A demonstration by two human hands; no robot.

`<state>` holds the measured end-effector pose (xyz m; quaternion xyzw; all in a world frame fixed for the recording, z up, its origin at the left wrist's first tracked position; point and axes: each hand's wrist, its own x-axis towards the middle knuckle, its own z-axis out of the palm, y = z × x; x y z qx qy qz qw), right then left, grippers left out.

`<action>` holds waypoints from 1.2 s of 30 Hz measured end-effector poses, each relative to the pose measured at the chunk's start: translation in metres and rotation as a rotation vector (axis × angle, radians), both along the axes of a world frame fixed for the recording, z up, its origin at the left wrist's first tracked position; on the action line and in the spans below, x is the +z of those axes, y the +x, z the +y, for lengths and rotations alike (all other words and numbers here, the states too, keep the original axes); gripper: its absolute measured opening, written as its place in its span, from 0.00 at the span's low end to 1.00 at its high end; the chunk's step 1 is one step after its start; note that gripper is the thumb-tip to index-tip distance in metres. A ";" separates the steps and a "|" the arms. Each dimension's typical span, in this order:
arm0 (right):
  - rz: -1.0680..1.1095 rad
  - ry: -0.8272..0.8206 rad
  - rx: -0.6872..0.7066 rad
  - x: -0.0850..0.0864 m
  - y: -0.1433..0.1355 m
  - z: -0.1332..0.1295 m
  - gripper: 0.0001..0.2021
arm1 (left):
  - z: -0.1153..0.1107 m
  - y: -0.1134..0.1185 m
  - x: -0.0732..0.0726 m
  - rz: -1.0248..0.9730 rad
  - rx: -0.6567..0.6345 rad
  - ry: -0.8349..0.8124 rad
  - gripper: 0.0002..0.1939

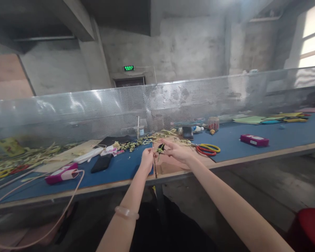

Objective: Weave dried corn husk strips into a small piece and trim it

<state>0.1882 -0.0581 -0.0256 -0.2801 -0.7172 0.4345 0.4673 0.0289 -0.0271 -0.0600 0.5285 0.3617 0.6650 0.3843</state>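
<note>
My left hand [147, 159] is over the front of the bench, its fingers pinched on a small dark green, leafy-looking piece [161, 148]. From the other side my right hand [177, 152] reaches the same piece, with its thumb and fingers around it. The piece looks like artificial foliage, but its exact kind is too small to make out. Beneath both hands lies a light brown board [170, 167]. Just right of my right hand are scissors with red and yellow handles [208, 149].
Green leafy strips [36, 157] cover the bench's left part. A black phone [102, 163] and a purple box with a cable [60, 174] lie left; another purple box [254, 140] lies right. A perforated metal screen [115, 110] runs along the back. A red stool [309, 227] stands lower right.
</note>
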 end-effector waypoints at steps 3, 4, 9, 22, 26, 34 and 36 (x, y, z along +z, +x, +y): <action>0.003 -0.031 0.009 -0.001 0.000 0.000 0.38 | -0.001 0.000 0.000 -0.047 -0.027 -0.046 0.15; 0.009 -0.044 0.023 -0.001 0.001 0.000 0.38 | -0.002 0.000 0.000 -0.047 -0.027 -0.056 0.15; 0.013 -0.030 0.101 -0.003 0.006 0.006 0.39 | -0.008 0.000 0.004 -0.053 -0.105 -0.086 0.15; -0.391 0.459 0.020 0.020 0.015 -0.013 0.36 | -0.025 0.005 0.018 -0.139 -0.251 -0.262 0.26; -0.402 0.405 0.111 0.021 0.017 -0.013 0.37 | -0.029 0.003 0.022 -0.108 -0.370 -0.287 0.22; -0.176 0.252 0.027 0.003 0.009 -0.004 0.32 | -0.031 0.004 0.015 0.069 -0.219 -0.074 0.16; -0.121 0.232 -0.008 -0.001 0.006 -0.002 0.30 | -0.029 0.004 0.013 0.130 -0.144 -0.019 0.16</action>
